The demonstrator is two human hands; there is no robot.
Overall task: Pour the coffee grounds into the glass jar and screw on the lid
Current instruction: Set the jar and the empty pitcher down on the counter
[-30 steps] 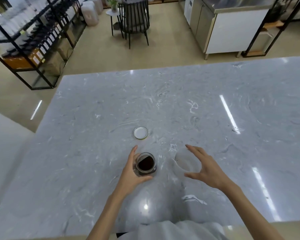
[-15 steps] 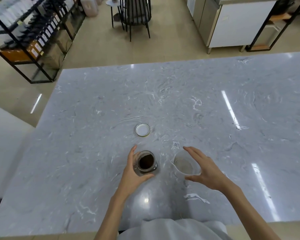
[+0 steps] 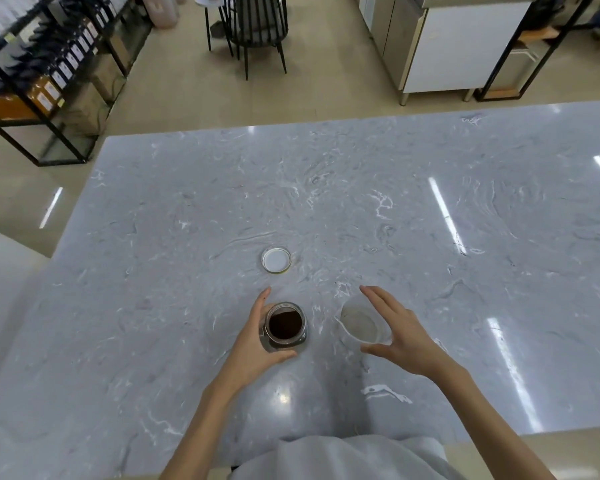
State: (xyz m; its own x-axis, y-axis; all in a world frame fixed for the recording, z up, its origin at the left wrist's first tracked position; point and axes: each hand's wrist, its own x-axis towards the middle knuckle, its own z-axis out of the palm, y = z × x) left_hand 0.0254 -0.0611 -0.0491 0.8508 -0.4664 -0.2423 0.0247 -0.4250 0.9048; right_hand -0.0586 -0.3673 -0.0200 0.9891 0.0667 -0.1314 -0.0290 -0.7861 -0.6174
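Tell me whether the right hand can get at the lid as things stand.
Probably yes. The right hand is open beside the cup, holding nothing. The lid lies alone on the table beyond the jar, with bare marble between them.

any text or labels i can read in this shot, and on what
None can be read.
Shelf bottles: pale labels, too small and blurred.
Glass jar, lid, empty cup: no print visible.
Marble table: no markings.
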